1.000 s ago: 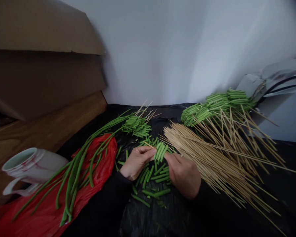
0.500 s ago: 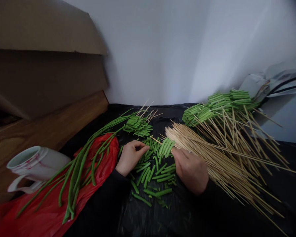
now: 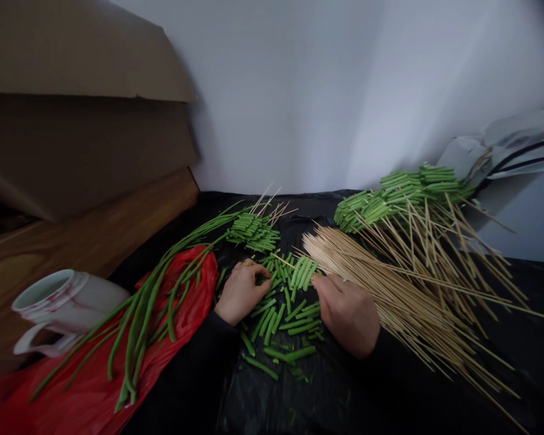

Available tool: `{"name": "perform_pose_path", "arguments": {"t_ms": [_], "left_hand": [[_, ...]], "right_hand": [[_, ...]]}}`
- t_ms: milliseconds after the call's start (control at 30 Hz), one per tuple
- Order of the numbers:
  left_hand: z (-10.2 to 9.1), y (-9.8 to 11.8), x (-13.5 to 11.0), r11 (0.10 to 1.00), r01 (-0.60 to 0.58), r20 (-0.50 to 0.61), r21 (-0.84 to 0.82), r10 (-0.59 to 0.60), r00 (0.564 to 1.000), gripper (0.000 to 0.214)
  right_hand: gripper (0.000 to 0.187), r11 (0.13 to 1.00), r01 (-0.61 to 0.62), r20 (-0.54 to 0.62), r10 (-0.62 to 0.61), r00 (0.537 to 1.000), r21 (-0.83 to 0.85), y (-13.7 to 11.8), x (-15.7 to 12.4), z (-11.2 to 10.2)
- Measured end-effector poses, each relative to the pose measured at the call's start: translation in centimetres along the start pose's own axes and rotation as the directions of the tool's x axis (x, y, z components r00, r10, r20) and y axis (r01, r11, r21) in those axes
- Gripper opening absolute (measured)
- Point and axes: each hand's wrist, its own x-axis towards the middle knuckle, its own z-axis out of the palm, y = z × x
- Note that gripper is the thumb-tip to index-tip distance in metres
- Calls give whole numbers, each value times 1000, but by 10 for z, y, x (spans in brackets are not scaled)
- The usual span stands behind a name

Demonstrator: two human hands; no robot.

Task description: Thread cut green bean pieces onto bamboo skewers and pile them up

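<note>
My right hand [image 3: 348, 314] pinches a bamboo skewer whose tip end points up-left. A row of cut green bean pieces [image 3: 303, 273] is threaded side by side on that skewer. My left hand [image 3: 242, 291] is closed, thumb and fingers curled together over the left edge of the loose cut bean pieces [image 3: 267, 321]; what its fingertips hold, if anything, is hidden. Loose pieces lie between and below both hands on black plastic sheeting [image 3: 281, 405]. Just beyond my left hand rests a small stack of bean skewers [image 3: 254, 232].
Long uncut beans [image 3: 140, 320] drape over a red plastic bag [image 3: 181, 338], beside a white mug [image 3: 90, 299]. Bare bamboo skewers [image 3: 385, 290] lie right of my right hand. Behind them are heaped finished bean skewers [image 3: 403, 196]. A cardboard box [image 3: 86, 139] stands at left.
My left hand has lowered slightly and its fingers have curled in toward the loose pieces. My right hand, with the bean skewer, has shifted a little to the left.
</note>
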Motion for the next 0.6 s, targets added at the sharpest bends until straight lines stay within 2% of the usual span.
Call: {"name": "perform_pose_path", "arguments": {"t_ms": [167, 267, 333, 467, 533, 600], "left_hand": [[1, 2, -2, 997, -35, -36, 75, 38, 999, 17], [0, 2, -1, 999, -40, -23, 34, 41, 999, 15], [-1, 2, 1, 998, -53, -50, -33, 51, 997, 13], [-1, 1, 3, 974, -88, -182, -211, 49, 982, 13], [0, 1, 5, 933, -66, -209, -355, -10, 978, 16], [1, 0, 5, 843, -33, -201, -537, -90, 975, 21]], "right_hand": [[23, 1000, -5, 26, 4, 1000, 27, 0, -1, 0], [23, 999, -6, 35, 5, 999, 35, 0, 0, -1], [23, 999, -11, 30, 10, 999, 35, 0, 0, -1], [24, 999, -11, -9, 11, 1000, 48, 0, 1, -2], [23, 998, -5, -17, 6, 1000, 59, 0, 1, -2], [22, 998, -2, -17, 3, 1000, 65, 0, 1, -2]]}}
